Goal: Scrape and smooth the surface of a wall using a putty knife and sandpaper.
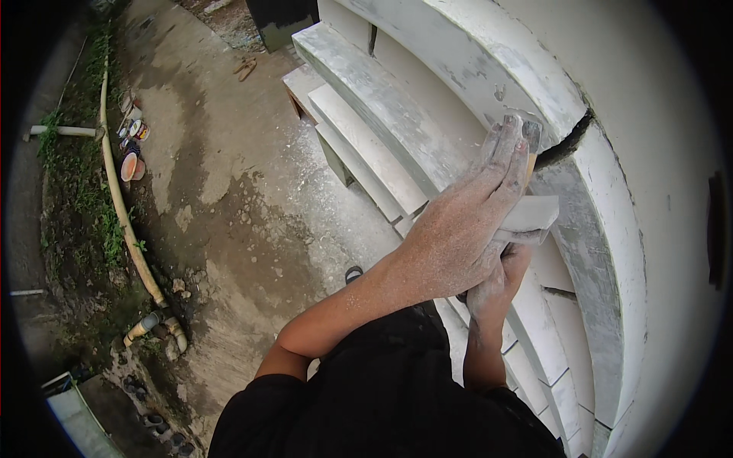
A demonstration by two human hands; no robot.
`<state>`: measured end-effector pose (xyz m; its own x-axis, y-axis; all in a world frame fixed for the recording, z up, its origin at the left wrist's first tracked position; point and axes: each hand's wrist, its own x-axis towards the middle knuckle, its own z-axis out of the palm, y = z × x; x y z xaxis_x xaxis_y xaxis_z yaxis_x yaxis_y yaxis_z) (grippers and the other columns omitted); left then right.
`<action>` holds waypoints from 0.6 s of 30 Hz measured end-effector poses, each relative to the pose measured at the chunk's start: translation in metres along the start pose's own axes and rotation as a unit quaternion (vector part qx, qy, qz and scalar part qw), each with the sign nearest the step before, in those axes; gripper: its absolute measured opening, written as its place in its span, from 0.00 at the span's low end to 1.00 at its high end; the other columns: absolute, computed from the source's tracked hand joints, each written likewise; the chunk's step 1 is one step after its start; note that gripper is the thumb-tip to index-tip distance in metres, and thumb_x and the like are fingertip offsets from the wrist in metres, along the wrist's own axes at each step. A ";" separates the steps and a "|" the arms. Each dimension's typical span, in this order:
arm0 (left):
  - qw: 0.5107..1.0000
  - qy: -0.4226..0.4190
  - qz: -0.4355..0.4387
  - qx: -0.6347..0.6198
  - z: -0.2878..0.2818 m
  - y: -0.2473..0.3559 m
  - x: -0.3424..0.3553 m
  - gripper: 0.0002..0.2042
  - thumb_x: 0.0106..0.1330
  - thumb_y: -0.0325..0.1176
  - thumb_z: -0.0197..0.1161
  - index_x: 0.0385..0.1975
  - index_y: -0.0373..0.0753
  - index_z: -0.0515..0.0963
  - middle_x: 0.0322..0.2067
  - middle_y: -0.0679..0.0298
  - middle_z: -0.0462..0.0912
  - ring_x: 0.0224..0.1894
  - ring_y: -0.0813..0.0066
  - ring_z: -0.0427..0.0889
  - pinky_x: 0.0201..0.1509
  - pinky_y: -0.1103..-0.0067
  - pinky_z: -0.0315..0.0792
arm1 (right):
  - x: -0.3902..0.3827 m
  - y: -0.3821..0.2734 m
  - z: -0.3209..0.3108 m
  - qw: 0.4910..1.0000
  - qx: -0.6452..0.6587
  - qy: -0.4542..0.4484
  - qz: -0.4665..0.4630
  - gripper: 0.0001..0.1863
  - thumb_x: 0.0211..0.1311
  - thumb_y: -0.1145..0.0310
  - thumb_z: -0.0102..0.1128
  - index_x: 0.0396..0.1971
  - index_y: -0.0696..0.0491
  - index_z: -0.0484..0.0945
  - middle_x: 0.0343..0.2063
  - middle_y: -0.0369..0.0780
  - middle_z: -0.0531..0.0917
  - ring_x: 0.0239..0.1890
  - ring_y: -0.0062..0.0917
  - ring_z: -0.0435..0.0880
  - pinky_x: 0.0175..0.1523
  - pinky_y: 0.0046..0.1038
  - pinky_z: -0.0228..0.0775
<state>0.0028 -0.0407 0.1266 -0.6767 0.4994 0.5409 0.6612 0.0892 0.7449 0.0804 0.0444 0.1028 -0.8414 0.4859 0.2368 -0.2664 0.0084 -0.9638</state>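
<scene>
My dust-covered left hand (458, 229) reaches across to the right, its fingers together on a block (532, 160) with a yellowish edge, at a white-coated curved ledge (580, 221) with a dark crack. A folded grey-white sheet (534, 214), perhaps sandpaper, sticks out from under that hand. My right hand (496, 282) is lower, behind the left one and just below the sheet, with its fingers curled and partly hidden. I cannot tell whether it grips the sheet.
White curved steps (366, 145) descend leftward to a dusty concrete path (221, 191). Along the left edge run a long pale pipe (118, 198) and plants, with paint pots (131, 164) beside them. Sandals (246, 69) lie near the top.
</scene>
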 end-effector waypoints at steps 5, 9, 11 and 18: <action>1.000 0.030 0.007 0.002 0.002 0.006 -0.010 0.33 0.62 0.28 0.57 0.68 0.25 0.58 0.71 0.35 0.50 0.73 0.38 0.51 0.75 0.62 0.53 | -0.002 -0.004 -0.010 0.998 -0.043 -0.031 -0.023 0.14 0.66 0.69 0.57 0.45 0.65 0.74 0.38 0.41 0.82 0.40 0.21 0.79 0.47 0.27 0.71; 0.999 0.032 0.009 0.042 -0.001 0.002 0.002 0.31 0.62 0.28 0.59 0.66 0.26 0.61 0.71 0.35 0.51 0.72 0.37 0.54 0.74 0.62 0.56 | 0.024 -0.013 -0.007 0.995 -0.047 -0.090 0.015 0.15 0.67 0.69 0.55 0.45 0.66 0.74 0.29 0.38 0.81 0.27 0.16 0.76 0.32 0.22 0.69; 0.999 0.029 0.032 0.007 -0.007 0.001 0.003 0.37 0.57 0.25 0.56 0.68 0.20 0.52 0.66 0.29 0.56 0.71 0.33 0.54 0.72 0.58 0.57 | 0.022 -0.021 -0.008 0.990 -0.090 -0.106 0.037 0.16 0.67 0.68 0.55 0.46 0.66 0.74 0.29 0.38 0.81 0.25 0.14 0.76 0.29 0.20 0.67; 0.999 0.001 0.037 0.006 0.016 0.013 -0.017 0.40 0.57 0.26 0.57 0.70 0.21 0.48 0.69 0.29 0.49 0.72 0.31 0.50 0.74 0.58 0.52 | -0.010 -0.019 -0.032 0.995 -0.075 -0.063 0.023 0.14 0.69 0.67 0.53 0.41 0.66 0.74 0.24 0.37 0.80 0.17 0.12 0.72 0.20 0.18 0.60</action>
<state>0.0285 -0.0346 0.1211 -0.6269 0.5038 0.5943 0.7129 0.0632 0.6984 0.1087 0.0671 0.1151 -0.9055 0.3762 0.1962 -0.1607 0.1240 -0.9792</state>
